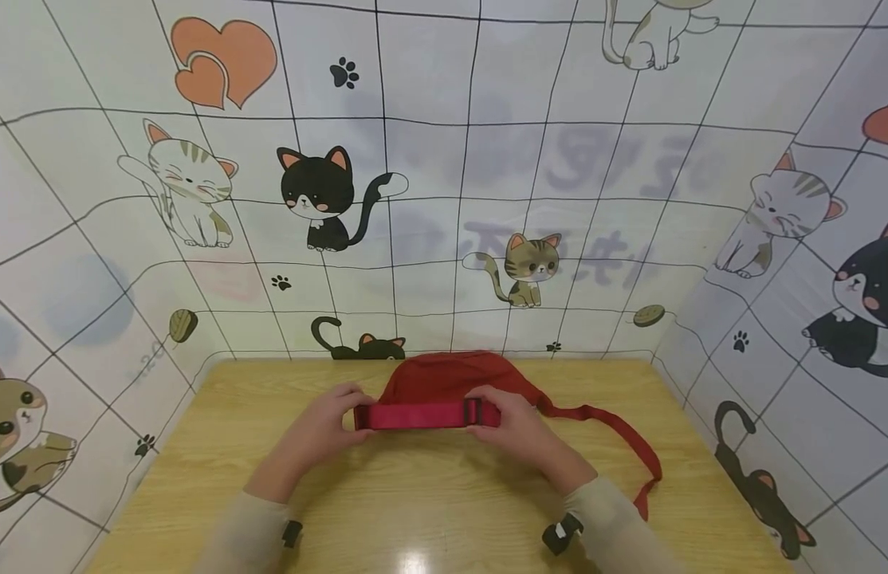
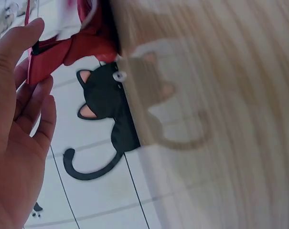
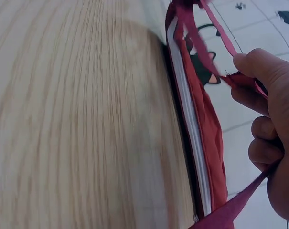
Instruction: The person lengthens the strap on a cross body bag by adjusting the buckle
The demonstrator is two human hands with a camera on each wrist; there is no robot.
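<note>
A red waist bag (image 1: 447, 375) lies at the back of the table, with its strap (image 1: 415, 415) stretched sideways in front of it. My left hand (image 1: 318, 430) pinches the strap's left end between thumb and fingers. At the other end my right hand (image 1: 519, 426) pinches the strap beside a dark slide buckle (image 1: 473, 411). The left wrist view shows the red webbing (image 2: 41, 64) between thumb and fingers. In the right wrist view, a pale zipper edge (image 3: 185, 109) runs along the bag, and the strap passes through the right hand.
A loose strap tail (image 1: 626, 426) curves over the right side of the wooden table (image 1: 415, 494). Walls (image 1: 430, 159) covered in a cat-print sheet stand at the back and both sides. Dark wrist devices (image 1: 561, 532) sit at the sleeves.
</note>
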